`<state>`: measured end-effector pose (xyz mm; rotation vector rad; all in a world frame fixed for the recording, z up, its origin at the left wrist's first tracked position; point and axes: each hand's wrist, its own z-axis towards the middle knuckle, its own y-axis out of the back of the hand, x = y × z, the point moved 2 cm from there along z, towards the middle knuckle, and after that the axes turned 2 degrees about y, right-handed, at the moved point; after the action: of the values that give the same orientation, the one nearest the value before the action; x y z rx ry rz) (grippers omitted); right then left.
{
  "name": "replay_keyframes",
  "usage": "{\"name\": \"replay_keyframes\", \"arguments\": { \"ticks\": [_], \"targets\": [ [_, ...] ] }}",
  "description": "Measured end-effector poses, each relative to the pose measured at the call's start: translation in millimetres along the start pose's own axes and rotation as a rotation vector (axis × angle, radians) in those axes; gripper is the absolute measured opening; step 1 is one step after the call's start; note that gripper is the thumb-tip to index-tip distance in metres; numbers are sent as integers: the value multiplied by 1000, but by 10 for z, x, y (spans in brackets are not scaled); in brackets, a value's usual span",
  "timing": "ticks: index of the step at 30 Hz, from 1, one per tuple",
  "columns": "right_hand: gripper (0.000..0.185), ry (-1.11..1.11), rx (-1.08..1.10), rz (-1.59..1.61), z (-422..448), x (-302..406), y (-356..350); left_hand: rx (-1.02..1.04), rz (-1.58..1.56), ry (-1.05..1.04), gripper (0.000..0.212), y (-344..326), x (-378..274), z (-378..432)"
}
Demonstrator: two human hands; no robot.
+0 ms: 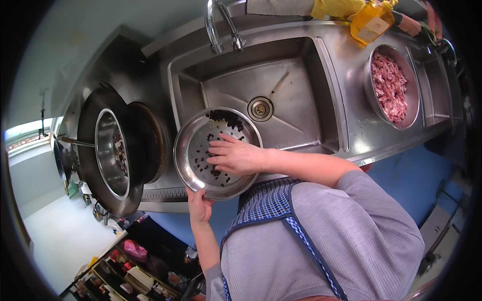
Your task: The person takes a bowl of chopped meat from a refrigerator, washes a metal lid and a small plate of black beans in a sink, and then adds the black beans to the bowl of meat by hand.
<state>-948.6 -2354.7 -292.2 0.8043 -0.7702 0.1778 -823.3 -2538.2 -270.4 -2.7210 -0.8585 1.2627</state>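
Note:
A round stainless steel basin (183,161) is held tilted over the front left corner of the sink (297,90). Small dark pieces, perhaps black beans (228,118), are heaped at its far side and scattered over its bottom. My left hand (200,207) grips the near left rim, thumb on top. Inside the basin lies my right hand (239,155), palm down with fingers spread among the dark pieces. Its palm is hidden, so I cannot tell whether anything sticks to it.
Left of the sink, a steel bowl (99,150) of mixed pieces sits in a dark wok (86,109). A chrome faucet (214,34) stands behind the sink. On the right counter are a bowl of cut raw meat (389,88) and a yellow soap bottle (372,24).

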Motion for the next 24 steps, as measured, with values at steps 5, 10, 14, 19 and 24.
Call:
{"name": "replay_keyframes", "arguments": {
  "ticks": [5, 10, 14, 19, 24],
  "targets": [
    [25, -296, -309, 229, -122, -556, 295, -64, -34, -13, 65, 233, 153, 61],
    [15, -1056, -323, -85, -1244, -2292, 40, -131, -41, -1, 72, 183, 104, 32],
    [14, -1083, -152, -93, -1323, -2415, -101, -145, -97, 27, 75, 163, 114, 1],
    [12, -1091, -81, -259, -1201, -2353, -116, -132, -117, 3, 75, 194, 150, 0],
    [15, -1152, -179, -217, -1256, -2556, 54, -125, -138, 22, 74, 123, 117, 5]
  ]
}}
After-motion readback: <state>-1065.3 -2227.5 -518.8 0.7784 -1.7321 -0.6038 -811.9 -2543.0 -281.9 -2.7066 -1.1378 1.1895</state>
